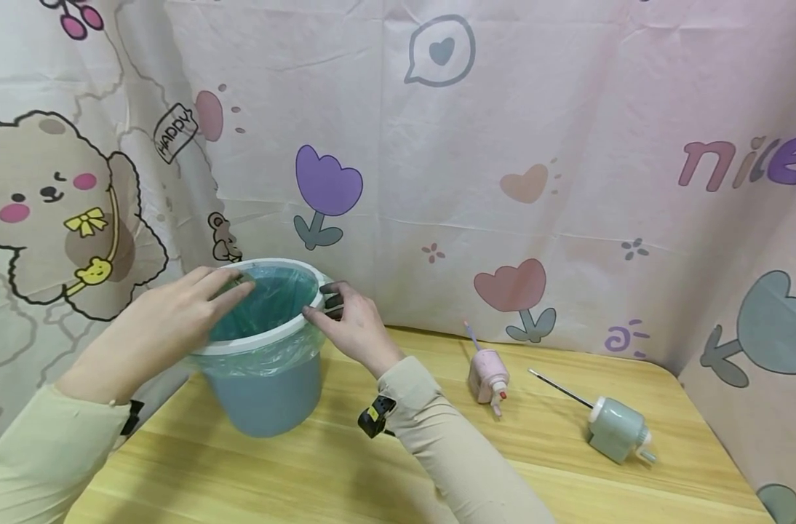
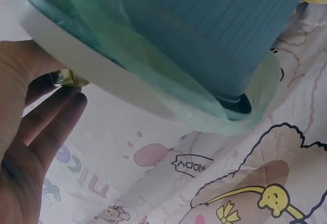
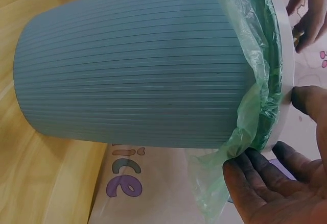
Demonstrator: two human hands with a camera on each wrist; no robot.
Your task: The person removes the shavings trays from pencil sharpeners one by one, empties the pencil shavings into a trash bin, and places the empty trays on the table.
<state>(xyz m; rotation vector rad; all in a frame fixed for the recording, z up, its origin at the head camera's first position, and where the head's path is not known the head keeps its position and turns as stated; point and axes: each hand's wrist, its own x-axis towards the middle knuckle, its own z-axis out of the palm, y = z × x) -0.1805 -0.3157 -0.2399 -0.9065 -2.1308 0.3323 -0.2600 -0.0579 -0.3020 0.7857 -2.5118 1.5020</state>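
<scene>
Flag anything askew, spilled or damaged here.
The green liner looks uneven: beside the right hand, a loose flap sticks out from the blue bin instead of lying along it. No spill or damage visible.

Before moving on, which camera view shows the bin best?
The head view: it shows the bin top to bottom, with the green bag inside. The right wrist view shows its side and base but crops the rim; the left wrist view catches only part of its rim and side.

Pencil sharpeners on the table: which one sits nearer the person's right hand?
The pink sharpener, with the purple pencil; the green sharpener, with the dark pencil, is farther from the right hand.
</scene>
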